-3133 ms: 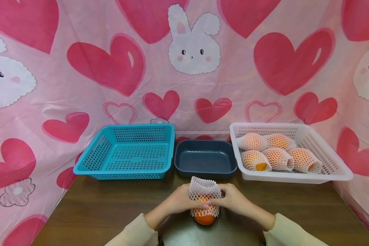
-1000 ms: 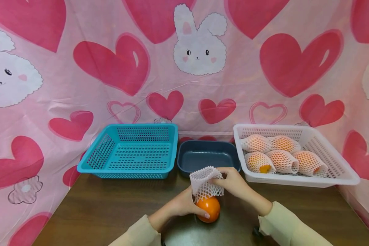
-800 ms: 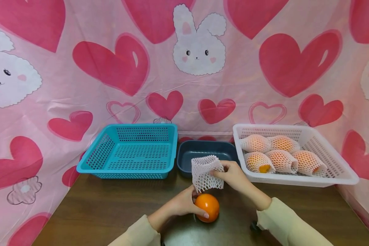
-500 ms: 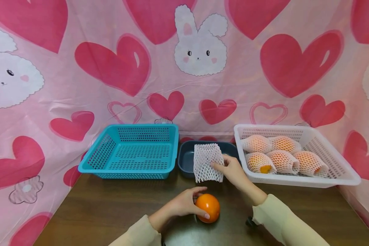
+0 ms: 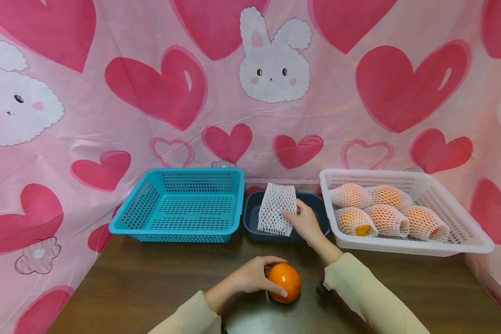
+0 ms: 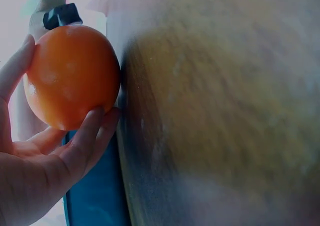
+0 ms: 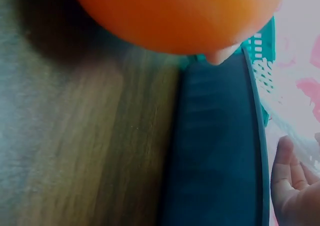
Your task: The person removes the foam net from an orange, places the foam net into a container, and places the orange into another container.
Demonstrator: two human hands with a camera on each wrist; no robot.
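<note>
My left hand (image 5: pixel 254 276) holds a smooth, round, glossy orange fruit (image 5: pixel 287 283) on the table, thumb on the near side and fingers behind. In the left wrist view, the bare fruit (image 6: pixel 75 78) sits between thumb and fingertips. My right hand (image 5: pixel 306 222) pinches a white foam net sleeve (image 5: pixel 275 213) by its right edge, over the dark blue tray (image 5: pixel 252 208). The sleeve hangs flattened and tilted, with no fruit in it. In the right wrist view, the right hand (image 7: pixel 297 191) is partly cut off at the edge beyond the tray wall (image 7: pixel 220 151).
A teal mesh basket (image 5: pixel 194 236) stands left of the tray. On its right, a white basket (image 5: pixel 455 204) holds several orange fruits in foam nets (image 5: pixel 386 220). A pink cloth with hearts and rabbits (image 5: pixel 275 116) hangs behind the brown table (image 5: pixel 158 269).
The foam sleeve has come up off the fruit, and my right hand has carried it forward over the dark tray. My left hand has stayed with the fruit on the table.
</note>
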